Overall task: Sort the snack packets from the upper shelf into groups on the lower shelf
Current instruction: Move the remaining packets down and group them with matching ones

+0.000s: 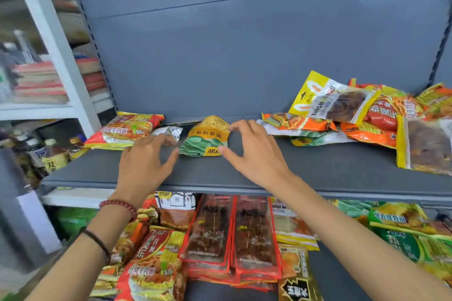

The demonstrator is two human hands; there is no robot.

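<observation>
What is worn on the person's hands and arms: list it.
No sleeves or gloves show. The left hand has a bracelet of dark red beads at its wrist and a thin black band further up the forearm. The right hand and arm wear nothing visible.

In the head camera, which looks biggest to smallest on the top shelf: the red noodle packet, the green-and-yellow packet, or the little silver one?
1. red noodle packet
2. green-and-yellow packet
3. silver foil packet, partly hidden behind the left hand
</observation>
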